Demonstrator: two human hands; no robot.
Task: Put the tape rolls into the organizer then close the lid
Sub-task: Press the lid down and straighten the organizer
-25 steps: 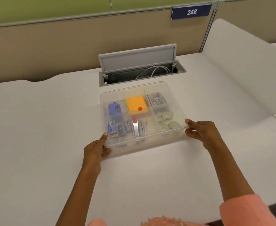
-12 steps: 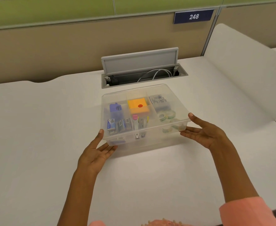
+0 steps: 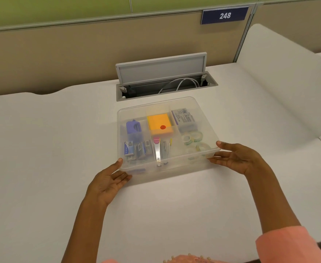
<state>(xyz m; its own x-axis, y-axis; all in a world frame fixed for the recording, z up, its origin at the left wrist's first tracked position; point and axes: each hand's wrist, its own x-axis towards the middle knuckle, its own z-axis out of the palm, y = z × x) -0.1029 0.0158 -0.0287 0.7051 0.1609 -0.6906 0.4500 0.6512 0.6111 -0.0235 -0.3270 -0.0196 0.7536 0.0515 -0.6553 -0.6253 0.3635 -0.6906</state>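
A clear plastic organizer (image 3: 176, 170) stands on the white desk with its translucent lid (image 3: 203, 114) down over it. Through the lid I see several clear tape rolls (image 3: 193, 141) in the front right compartment. My left hand (image 3: 109, 182) rests palm up at the box's front left corner, fingers spread, thumb tip touching the rim. My right hand (image 3: 237, 158) is open at the front right corner, thumb on the lid edge and fingertips against the side wall. Neither hand grips the box.
Other compartments hold an orange sticky-note pad (image 3: 159, 124), a purple item (image 3: 133, 127), staple boxes (image 3: 137, 149) and a small carton (image 3: 183, 118). Behind the box an open cable hatch (image 3: 163, 86) with a raised flap sits in the desk (image 3: 42, 149). A partition wall runs along the back.
One second ago both hands pressed the lid's front corners. They have since turned palm up and opened beside the box.
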